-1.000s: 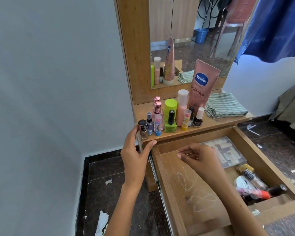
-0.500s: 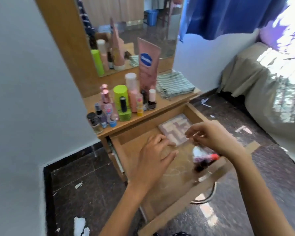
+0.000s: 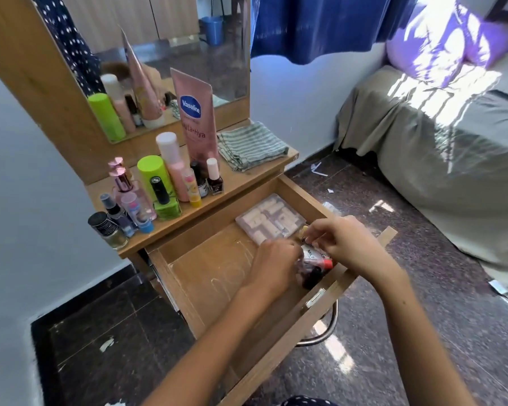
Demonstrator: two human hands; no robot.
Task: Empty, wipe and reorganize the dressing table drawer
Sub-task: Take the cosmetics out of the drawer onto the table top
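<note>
A wooden dressing table top [image 3: 247,178] under a mirror [image 3: 170,54] carries a tall pink lotion tube [image 3: 198,118], lime-green bottles [image 3: 154,178], nail polishes and a folded green-striped cloth [image 3: 251,145]; a grey-covered bed [image 3: 440,159] stands on the dark speckled floor beyond. The pulled-out wooden drawer [image 3: 211,271] holds a clear plastic box of pale sticks [image 3: 269,219]. The left hand [image 3: 276,266] curls over small cosmetic bottles [image 3: 314,266] at the drawer's front right corner; the right hand [image 3: 346,244] pinches a small gold-capped item [image 3: 303,231] just beside the box.

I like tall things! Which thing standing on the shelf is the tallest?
The pink Vaseline tube, standing upright against the mirror. It rises well above the white-capped pink bottle and the green can beside it.
</note>
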